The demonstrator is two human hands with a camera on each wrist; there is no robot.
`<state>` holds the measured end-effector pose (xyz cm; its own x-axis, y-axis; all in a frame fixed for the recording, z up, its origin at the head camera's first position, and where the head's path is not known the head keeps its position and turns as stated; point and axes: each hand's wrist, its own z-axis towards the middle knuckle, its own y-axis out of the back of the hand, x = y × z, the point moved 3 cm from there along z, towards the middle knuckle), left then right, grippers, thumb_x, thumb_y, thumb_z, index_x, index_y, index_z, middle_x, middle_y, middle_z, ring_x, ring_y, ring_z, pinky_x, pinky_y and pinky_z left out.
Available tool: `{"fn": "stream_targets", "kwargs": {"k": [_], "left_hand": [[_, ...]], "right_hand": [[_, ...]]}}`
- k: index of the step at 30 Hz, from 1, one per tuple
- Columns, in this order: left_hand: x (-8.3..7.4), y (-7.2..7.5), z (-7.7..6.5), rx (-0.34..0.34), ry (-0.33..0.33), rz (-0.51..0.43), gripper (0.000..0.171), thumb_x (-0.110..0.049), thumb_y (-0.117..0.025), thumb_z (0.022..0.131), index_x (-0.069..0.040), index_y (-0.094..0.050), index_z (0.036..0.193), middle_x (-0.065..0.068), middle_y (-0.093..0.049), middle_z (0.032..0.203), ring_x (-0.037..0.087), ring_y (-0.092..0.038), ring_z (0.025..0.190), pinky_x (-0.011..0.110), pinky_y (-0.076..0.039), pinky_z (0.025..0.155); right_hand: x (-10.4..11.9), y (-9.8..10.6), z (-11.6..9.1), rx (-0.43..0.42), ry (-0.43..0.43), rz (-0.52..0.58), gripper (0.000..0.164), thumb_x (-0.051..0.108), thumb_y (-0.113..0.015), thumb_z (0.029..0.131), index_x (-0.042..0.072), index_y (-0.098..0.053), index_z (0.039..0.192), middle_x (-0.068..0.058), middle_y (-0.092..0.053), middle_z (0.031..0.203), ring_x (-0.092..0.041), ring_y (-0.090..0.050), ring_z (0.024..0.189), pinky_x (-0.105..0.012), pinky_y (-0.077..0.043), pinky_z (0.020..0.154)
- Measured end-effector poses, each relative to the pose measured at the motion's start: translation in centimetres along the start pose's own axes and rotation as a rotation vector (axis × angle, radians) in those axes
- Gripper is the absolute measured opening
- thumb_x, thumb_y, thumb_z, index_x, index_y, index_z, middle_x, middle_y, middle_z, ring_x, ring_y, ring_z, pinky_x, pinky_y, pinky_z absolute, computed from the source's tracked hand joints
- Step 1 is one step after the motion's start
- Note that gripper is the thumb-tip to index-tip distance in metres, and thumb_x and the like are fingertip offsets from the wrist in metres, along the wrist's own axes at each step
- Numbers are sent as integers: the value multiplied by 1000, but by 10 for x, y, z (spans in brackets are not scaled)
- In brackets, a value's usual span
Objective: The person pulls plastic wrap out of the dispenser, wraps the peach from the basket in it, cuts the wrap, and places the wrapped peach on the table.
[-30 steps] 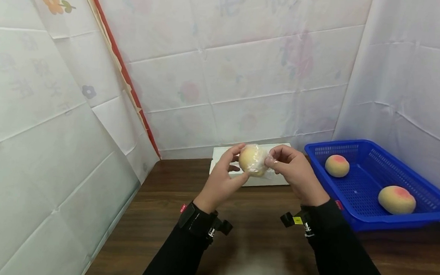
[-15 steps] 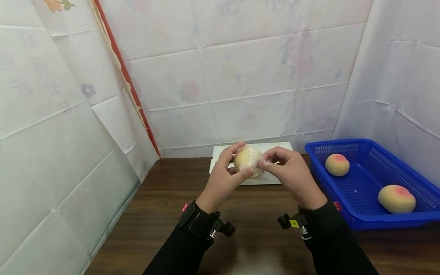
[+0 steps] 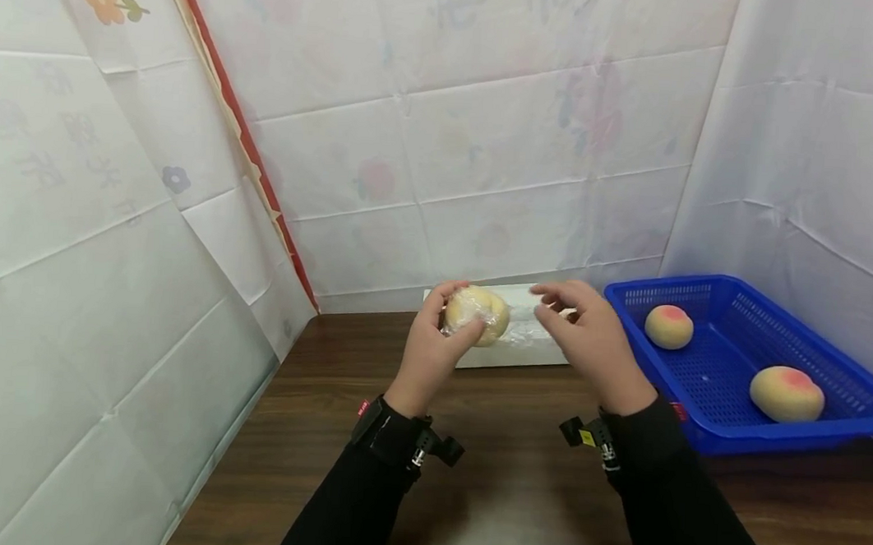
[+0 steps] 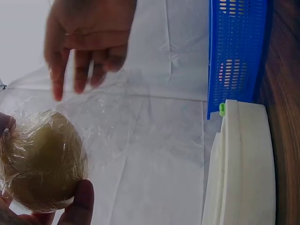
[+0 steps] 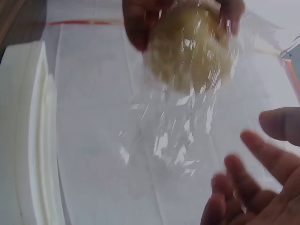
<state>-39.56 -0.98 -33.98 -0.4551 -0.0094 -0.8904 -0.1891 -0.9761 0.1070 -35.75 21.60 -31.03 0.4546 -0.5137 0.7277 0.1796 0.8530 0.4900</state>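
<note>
My left hand (image 3: 427,346) grips a pale yellow peach (image 3: 495,318) between thumb and fingers, raised over the table. Clear plastic film (image 5: 178,145) clings round the peach, and a loose flap trails from it toward the right hand. In the left wrist view the film lies crinkled over the fruit (image 4: 42,164). My right hand (image 3: 592,338) is apart from the peach, to its right. Its fingers are spread and loosely bent, with nothing between them in the right wrist view, though their tips come near the film's edge.
Behind the hands a long white box (image 3: 513,359) lies on the dark wooden table (image 3: 502,440). At the right stands a blue plastic basket (image 3: 783,439) holding two peaches, one at the back (image 3: 669,327) and one nearer (image 3: 787,395). White sheeting (image 3: 488,143) encloses the back and sides.
The right hand pinched film at the peach's right side and has now let go, moving slightly right. The left hand has turned the peach and shifted a little left; a film flap now hangs out.
</note>
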Motion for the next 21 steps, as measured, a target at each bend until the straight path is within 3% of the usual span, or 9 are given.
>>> {"fn": "stream_targets", "kwargs": {"k": [2,5,7,9,11,14,17,21], "left_hand": [[2,3,1,-11,12,-23,57,-19,-74,93,-25,-54,145,10,-56,136,24,-62,113,33,-62,83],[8,4,3,-7,20,-73,57,-13,-70,92,-20,-49,144,12,-55,135,24,-61,114,32,-61,85],[13,4,4,-4,39,-122,57,-11,-68,93,-17,-45,144,13,-55,134,24,-62,113,31,-61,86],[19,3,4,-5,64,-179,56,-10,-66,94,-15,-42,145,14,-54,134,24,-63,113,31,-61,86],[24,1,5,-6,92,-234,57,-10,-63,95,-12,-39,147,16,-53,136,24,-64,114,32,-62,86],[30,-3,5,-3,122,-293,60,-10,-62,96,-8,-36,150,17,-51,138,25,-65,116,33,-62,88],[33,-6,5,8,133,-303,62,-12,-63,95,-7,-35,151,17,-51,139,25,-65,116,34,-62,88],[35,-9,5,44,139,-276,60,-14,-65,96,-11,-37,149,17,-53,140,24,-66,117,33,-62,88]], "right_hand": [[-8,5,1,4,-61,5,56,39,-62,108,18,-50,159,-20,-48,152,-36,-50,137,-56,-46,107],[-22,5,4,79,-155,52,82,50,-64,105,28,-21,171,-24,-23,170,-48,-33,155,-69,-40,116],[-30,1,7,150,-200,119,90,50,-65,104,32,-8,172,-24,-13,175,-51,-27,158,-70,-40,117],[-37,-5,8,200,-235,197,92,47,-66,105,32,-5,172,-24,-14,176,-51,-31,157,-65,-46,115],[-42,-11,9,225,-262,285,91,42,-66,106,26,-7,173,-27,-18,174,-49,-37,154,-57,-53,111],[-44,-14,9,193,-290,381,82,35,-69,105,18,-22,169,-27,-31,169,-44,-49,146,-41,-61,100],[-42,-13,8,131,-268,407,68,28,-70,105,12,-37,162,-24,-49,152,-36,-59,131,-31,-63,93],[-36,-10,6,57,-226,409,50,22,-70,105,8,-51,150,-17,-59,130,-21,-64,113,-27,-61,91]]}}
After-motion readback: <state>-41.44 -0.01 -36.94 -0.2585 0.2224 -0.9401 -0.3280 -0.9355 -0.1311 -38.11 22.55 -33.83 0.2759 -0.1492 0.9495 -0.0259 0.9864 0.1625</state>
